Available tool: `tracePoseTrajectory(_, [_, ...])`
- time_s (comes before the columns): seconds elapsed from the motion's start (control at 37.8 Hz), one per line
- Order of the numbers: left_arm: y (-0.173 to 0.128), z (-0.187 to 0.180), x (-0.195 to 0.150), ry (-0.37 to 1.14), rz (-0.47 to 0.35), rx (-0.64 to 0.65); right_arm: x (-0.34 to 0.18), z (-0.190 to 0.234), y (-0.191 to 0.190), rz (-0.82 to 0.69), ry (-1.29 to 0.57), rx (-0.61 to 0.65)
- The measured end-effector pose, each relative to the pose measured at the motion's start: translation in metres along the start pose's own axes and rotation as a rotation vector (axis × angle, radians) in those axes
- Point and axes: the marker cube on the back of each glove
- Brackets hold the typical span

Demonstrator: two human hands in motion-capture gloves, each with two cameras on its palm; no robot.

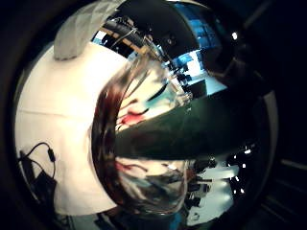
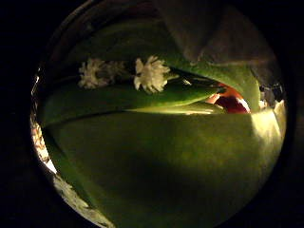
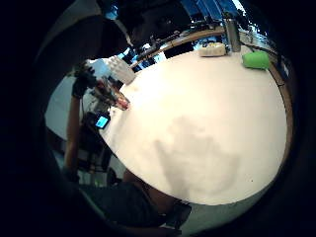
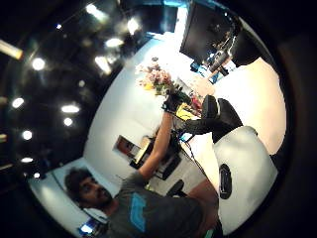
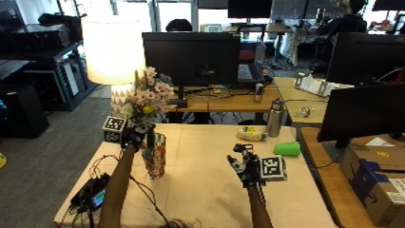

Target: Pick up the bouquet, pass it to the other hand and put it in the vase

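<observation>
Stage: from where I stand, the pick-up and the hand-over look done; what is left is the last bit, getting the stems fully down into the vase and letting go.
Bouquet: the bouquet (image 5: 147, 100) is upright in the air, its blooms above the vase (image 5: 154, 156) and its lower stems at the vase mouth (whether they have gone inside I cannot tell from the outside view).
Left hand: the left hand (image 5: 133, 134) is raised beside the vase rim with its fingers wrapped round the stems; green leaves and a small white blossom (image 2: 151, 73) fill the thumb side palm view, so the bunch sits right against that palm.
Right hand: the right hand (image 5: 248, 168) hovers over the table (image 5: 208, 190), well apart from the vase, fingers spread and slack, carrying nothing.
Vase: glass, standing on the table at the person's left; a stem crosses in front of it in the left little finger side palm view.
Count, task things: one bouquet, one vase, two hands at work.
Count, other things on the table: one green cup (image 5: 287, 148), one metal bottle (image 5: 274, 118), one small pale object (image 5: 251, 134) beside the bottle (too small to name), one lamp (image 5: 114, 50) behind the flowers.
</observation>
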Motion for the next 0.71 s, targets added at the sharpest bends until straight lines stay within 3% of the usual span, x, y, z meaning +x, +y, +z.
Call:
tracePoseTrajectory(0.19, [0.019,-0.013,-0.011,-0.445,-0.099,-0.102,-0.008,0.006,0.000,-0.007,0.002,-0.013])
tracePoseTrajectory(0.26, [0.033,-0.030,-0.007,-0.722,-0.131,-0.134,-0.009,0.006,0.000,-0.005,0.014,-0.011])
tracePoseTrajectory(0.4, [0.045,-0.070,-0.002,-1.127,-0.206,-0.032,-0.011,0.009,0.000,0.007,0.009,-0.011])
tracePoseTrajectory(0.56, [0.047,-0.104,-0.006,-1.268,-0.287,0.103,-0.013,0.010,-0.001,-0.011,0.011,-0.006])
tracePoseTrajectory(0.71, [0.051,-0.119,-0.005,-1.274,-0.261,0.194,-0.015,0.008,-0.002,-0.046,0.033,-0.008])
